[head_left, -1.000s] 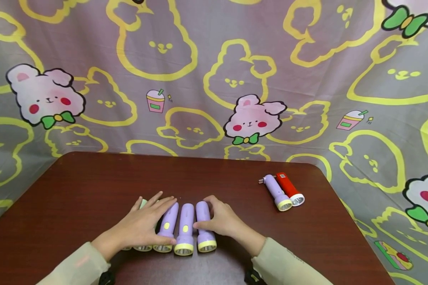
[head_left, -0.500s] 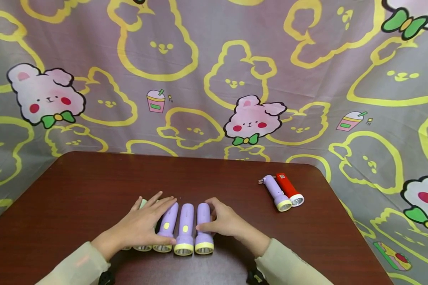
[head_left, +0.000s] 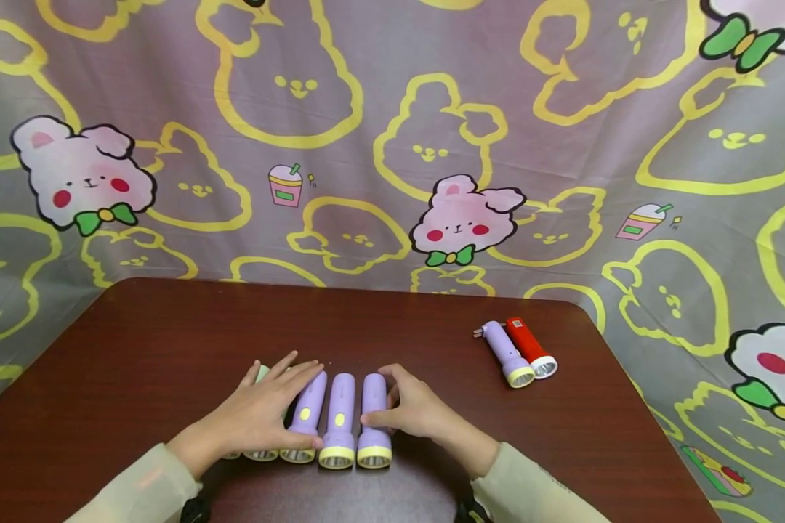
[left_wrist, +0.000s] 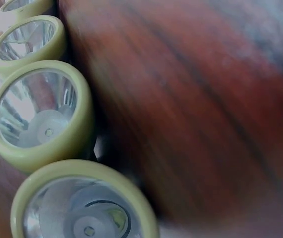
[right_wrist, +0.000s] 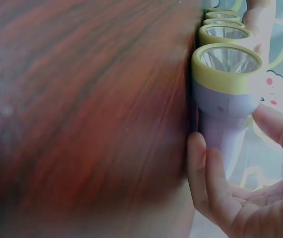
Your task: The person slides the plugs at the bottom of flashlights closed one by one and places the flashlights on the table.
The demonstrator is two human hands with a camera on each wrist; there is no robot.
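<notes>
Several flashlights lie side by side near the front of the table, their lens ends toward me. My right hand (head_left: 415,408) holds the rightmost purple flashlight (head_left: 374,392); in the right wrist view its thumb and fingers (right_wrist: 216,173) are on both sides of the barrel. Left of it lies a middle purple flashlight (head_left: 341,396). My left hand (head_left: 258,415) rests with straight, spread fingers over the left part of the row, its thumb across another purple flashlight (head_left: 306,414). A pale green flashlight (head_left: 262,374) is mostly hidden under that hand, with another lens rim (head_left: 232,456) at the far left.
At the right rear of the brown table (head_left: 419,327) lie a purple flashlight (head_left: 505,352) with plug prongs out and a red flashlight (head_left: 526,340), side by side. A cartoon-printed cloth (head_left: 366,167) hangs behind the table.
My right hand has slid the rightmost purple flashlight slightly left and straightened it, so it lies nearer the middle one. The left hand has stayed in place.
</notes>
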